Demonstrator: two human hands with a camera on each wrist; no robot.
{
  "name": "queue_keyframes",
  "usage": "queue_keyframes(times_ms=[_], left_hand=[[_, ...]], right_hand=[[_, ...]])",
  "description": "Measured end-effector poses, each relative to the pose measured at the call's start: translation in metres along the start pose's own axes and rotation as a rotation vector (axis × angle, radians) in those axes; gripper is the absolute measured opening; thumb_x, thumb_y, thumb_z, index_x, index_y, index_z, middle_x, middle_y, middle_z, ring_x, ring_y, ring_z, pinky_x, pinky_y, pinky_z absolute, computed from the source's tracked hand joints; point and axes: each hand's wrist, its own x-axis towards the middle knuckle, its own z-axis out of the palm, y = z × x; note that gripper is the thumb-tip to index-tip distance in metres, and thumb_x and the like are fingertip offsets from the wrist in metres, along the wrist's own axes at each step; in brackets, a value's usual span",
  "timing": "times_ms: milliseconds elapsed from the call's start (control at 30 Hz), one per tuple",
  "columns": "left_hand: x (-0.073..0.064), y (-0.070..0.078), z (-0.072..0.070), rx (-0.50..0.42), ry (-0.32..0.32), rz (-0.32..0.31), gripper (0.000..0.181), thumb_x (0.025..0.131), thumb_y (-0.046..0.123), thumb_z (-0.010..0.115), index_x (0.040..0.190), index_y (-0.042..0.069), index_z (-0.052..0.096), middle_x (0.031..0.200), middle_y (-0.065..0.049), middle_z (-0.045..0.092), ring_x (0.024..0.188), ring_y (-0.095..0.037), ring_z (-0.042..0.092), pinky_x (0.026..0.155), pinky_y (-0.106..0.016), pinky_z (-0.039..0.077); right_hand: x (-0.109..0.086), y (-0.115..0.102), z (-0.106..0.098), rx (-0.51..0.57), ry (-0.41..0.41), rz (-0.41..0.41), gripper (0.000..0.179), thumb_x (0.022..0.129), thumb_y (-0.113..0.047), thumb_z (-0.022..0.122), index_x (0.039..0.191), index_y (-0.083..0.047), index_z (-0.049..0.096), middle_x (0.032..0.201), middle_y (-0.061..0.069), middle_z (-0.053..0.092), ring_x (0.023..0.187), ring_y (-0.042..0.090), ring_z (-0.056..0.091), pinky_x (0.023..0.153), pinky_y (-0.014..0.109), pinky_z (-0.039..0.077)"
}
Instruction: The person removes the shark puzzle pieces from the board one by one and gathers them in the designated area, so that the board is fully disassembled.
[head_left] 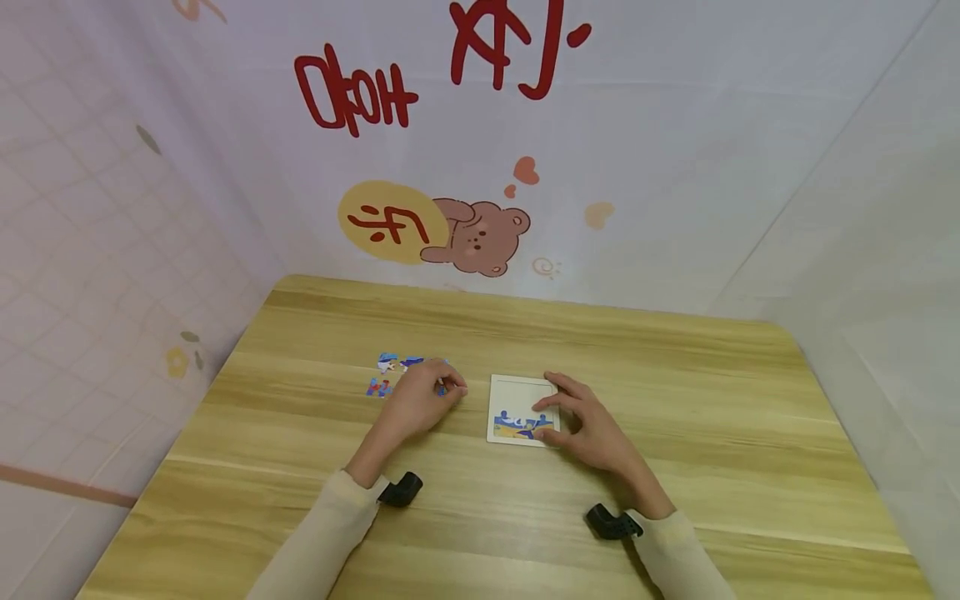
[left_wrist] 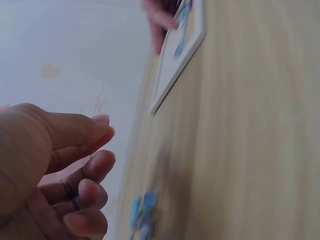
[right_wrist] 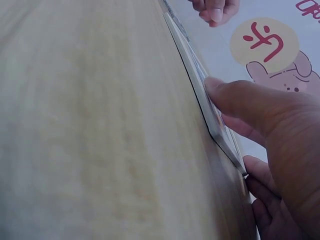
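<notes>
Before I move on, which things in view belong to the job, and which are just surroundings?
Job:
White puzzle tray, right hand on it
Fitted pieces along its near side
Loose pieces by the left hand

Surroundings:
Wooden table
Bear-print backdrop
Black wrist units

— Seeing any writing?
— Yes, seeing red characters on the wall [head_left: 675, 167].
— Making out any for certain?
— Reading "乐" [head_left: 386, 215], printed in red on the yellow disc [head_left: 393, 225] beside the bear [head_left: 486, 237]. Lying on its side in the head view.
— Finding it anywhere else?
— Yes, appearing also in the right wrist view, on the same disc.
— And higher on the wall?
— Showing there in the head view: smaller lettering [head_left: 354, 90] at left, larger lettering [head_left: 502, 50] at right, running off the top edge. Not managing to read either.
— Catching anything in the right wrist view's corner?
— Only catching red strokes [right_wrist: 310, 7], cut off.
</notes>
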Motion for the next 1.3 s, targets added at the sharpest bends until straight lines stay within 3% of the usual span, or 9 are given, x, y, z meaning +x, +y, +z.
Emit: queue_keyframes(times_ms=[333,633,833,1033,1300], left_hand=[[0.004,0.023,0.032,-0.016,-0.138,0.058,0.005,0.095,0.022,0.074,0.092,0.018,0.076,0.084,0.007,0.062,0.074,-0.007,0.054,0.069,-0.025,0.047],[0.005,0.031,0.045,0.023,-0.221,0.009,0.017,0.09,0.028,0.08,0.102,0.016,0.076,0.081,0.003,0.057,0.067,-0.009,0.048,0.063,-0.025,0.041],[0.003,0.031,0.048,0.045,-0.229,-0.018,0.025,0.085,0.03,0.085,0.102,0.017,0.073,0.077,0.004,0.056,0.065,-0.008,0.046,0.062,-0.025,0.039],[0.002,0.033,0.049,0.013,-0.207,-0.005,0.024,0.083,0.025,0.087,0.099,0.014,0.072,0.084,-0.002,0.061,0.069,-0.01,0.047,0.064,-0.025,0.039],[0.001,0.032,0.052,-0.024,-0.159,0.017,0.021,0.083,0.019,0.087,0.096,0.016,0.071,0.087,0.0,0.064,0.074,-0.009,0.052,0.07,-0.025,0.044]], right_hand=[[-0.001,0.0,0.0,0.006,0.002,-0.024,0.032,0.08,-0.035,0.089,0.109,-0.029,0.078,0.163,0.01,0.04,0.154,0.035,0.03,0.119,0.062,0.029],[0.0,-0.002,0.0,0.029,-0.001,-0.054,0.023,0.081,-0.03,0.089,0.103,-0.028,0.081,0.163,0.014,0.039,0.153,0.039,0.027,0.117,0.067,0.026],[-0.001,-0.003,-0.001,0.048,-0.001,-0.043,0.021,0.081,-0.03,0.089,0.101,-0.029,0.082,0.163,0.012,0.039,0.154,0.037,0.026,0.117,0.066,0.025],[-0.001,-0.002,-0.001,0.059,-0.002,-0.033,0.02,0.081,-0.031,0.089,0.1,-0.033,0.081,0.163,0.011,0.039,0.154,0.037,0.026,0.118,0.066,0.024],[-0.001,-0.002,-0.001,0.061,-0.003,-0.031,0.02,0.081,-0.031,0.089,0.099,-0.032,0.081,0.163,0.011,0.039,0.154,0.037,0.026,0.119,0.066,0.024]])
